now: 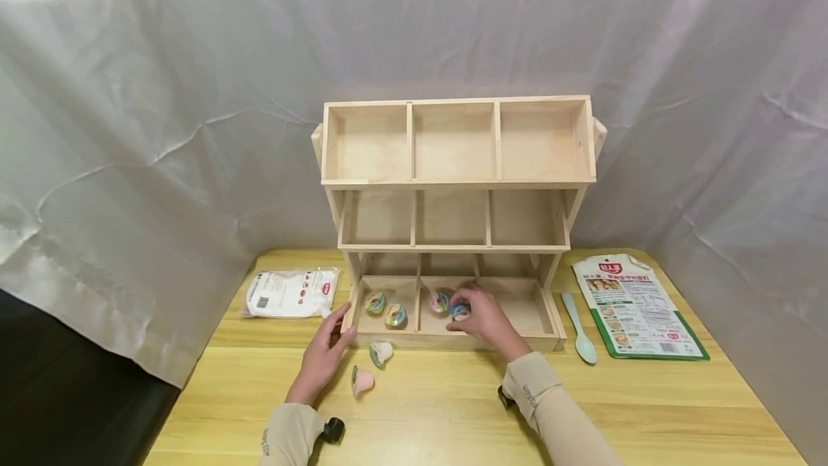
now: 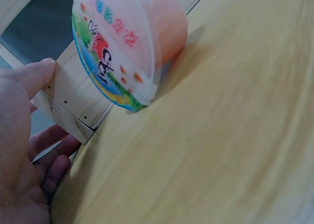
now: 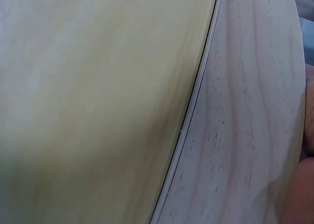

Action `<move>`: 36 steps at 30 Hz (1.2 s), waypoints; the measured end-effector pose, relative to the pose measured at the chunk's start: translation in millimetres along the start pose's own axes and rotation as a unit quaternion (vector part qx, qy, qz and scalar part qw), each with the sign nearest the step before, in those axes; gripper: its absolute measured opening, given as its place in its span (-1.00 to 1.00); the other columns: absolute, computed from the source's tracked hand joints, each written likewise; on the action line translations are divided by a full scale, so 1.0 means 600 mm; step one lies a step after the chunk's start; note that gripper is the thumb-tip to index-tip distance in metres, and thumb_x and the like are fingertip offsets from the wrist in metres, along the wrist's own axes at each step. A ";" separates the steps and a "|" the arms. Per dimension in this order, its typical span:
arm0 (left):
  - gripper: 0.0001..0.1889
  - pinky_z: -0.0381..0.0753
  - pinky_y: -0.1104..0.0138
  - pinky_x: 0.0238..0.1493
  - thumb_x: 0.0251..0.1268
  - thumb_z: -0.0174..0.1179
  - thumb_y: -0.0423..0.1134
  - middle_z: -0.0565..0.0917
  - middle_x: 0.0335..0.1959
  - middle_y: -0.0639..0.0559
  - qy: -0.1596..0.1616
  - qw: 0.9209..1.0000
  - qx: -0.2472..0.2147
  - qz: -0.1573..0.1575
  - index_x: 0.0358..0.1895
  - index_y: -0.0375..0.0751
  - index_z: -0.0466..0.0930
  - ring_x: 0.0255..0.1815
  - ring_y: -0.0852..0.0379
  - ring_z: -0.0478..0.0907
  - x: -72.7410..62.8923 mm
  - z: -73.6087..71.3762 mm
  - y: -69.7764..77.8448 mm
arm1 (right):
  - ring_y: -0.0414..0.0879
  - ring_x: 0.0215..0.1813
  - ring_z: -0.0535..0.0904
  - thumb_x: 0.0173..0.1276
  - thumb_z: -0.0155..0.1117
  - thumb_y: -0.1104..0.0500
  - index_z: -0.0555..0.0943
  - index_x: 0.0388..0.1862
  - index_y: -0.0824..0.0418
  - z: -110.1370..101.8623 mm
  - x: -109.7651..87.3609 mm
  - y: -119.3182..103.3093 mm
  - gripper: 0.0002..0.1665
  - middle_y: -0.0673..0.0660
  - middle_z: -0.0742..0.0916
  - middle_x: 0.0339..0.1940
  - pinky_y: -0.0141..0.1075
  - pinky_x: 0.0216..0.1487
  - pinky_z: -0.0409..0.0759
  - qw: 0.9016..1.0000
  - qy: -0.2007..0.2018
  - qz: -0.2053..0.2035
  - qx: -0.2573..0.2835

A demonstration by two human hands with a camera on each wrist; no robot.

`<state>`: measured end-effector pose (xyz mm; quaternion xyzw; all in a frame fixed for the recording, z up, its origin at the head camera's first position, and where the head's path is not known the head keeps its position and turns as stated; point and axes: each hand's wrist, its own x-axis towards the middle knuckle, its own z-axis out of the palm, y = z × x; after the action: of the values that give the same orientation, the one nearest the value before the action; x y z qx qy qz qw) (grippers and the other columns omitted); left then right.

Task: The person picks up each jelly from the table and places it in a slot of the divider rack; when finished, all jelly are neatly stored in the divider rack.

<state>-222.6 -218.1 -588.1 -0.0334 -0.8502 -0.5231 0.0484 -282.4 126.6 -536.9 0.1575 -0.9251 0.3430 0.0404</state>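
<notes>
A pale wooden shelf rack (image 1: 458, 184) stands on the table, its compartments in stepped tiers. At the bottom tier's front left corner, my left hand (image 1: 323, 354) holds the wood, thumb and fingers on either side of it. My right hand (image 1: 481, 313) reaches into the bottom middle compartment and pinches a blue-lidded jelly cup (image 1: 460, 310). Beside that cup lies a pink-lidded jelly cup (image 1: 438, 301). Two more, a green-yellow jelly cup (image 1: 374, 302) and its neighbour (image 1: 395, 316), occupy the bottom left compartment. In the right wrist view, only fingers (image 3: 300, 192) show at the edge.
On the table before the rack, a white jelly cup (image 1: 382, 352) and a pink jelly cup (image 2: 169, 27) lie on their sides near my left hand. A white packet (image 1: 291, 292) lies left of the rack. To its right are a pale green spoon (image 1: 580, 329) and a green-edged pouch (image 1: 640, 308).
</notes>
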 end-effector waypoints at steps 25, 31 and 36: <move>-0.40 0.52 0.05 0.30 0.55 0.17 0.08 0.50 0.42 -0.08 -0.001 1.000 -0.001 -0.011 0.58 0.24 0.29 0.33 -0.06 0.54 0.000 0.000 0.004 | -0.08 -0.14 0.63 -0.11 0.81 0.05 0.73 -0.25 0.09 -0.004 -0.002 0.007 -0.53 0.02 0.72 -0.19 -0.12 -0.03 0.64 1.000 0.000 -0.022 -0.004; -0.40 0.50 -0.01 0.32 0.55 0.17 0.09 0.50 0.42 -0.10 -0.002 1.000 -0.007 -0.016 0.58 0.27 0.30 0.32 -0.09 0.55 0.000 -0.001 0.003 | -0.06 -0.10 0.64 -0.09 0.80 0.04 0.75 -0.20 0.08 -0.004 -0.002 0.008 -0.52 0.04 0.73 -0.13 -0.11 0.01 0.64 1.000 -0.004 -0.023 -0.001; -0.40 0.49 -0.02 0.33 0.55 0.17 0.09 0.50 0.43 -0.11 -0.003 1.000 -0.005 -0.016 0.58 0.27 0.29 0.33 -0.10 0.54 0.000 0.000 0.004 | -0.07 -0.10 0.63 -0.09 0.80 0.04 0.76 -0.19 0.08 -0.005 -0.003 0.008 -0.52 0.03 0.73 -0.12 -0.12 0.03 0.64 1.000 -0.005 -0.025 0.003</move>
<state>-222.4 -217.3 -586.1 -0.0218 -0.8479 -0.5284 0.0376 -282.0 132.3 -537.8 0.1824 -0.9200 0.3442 0.0439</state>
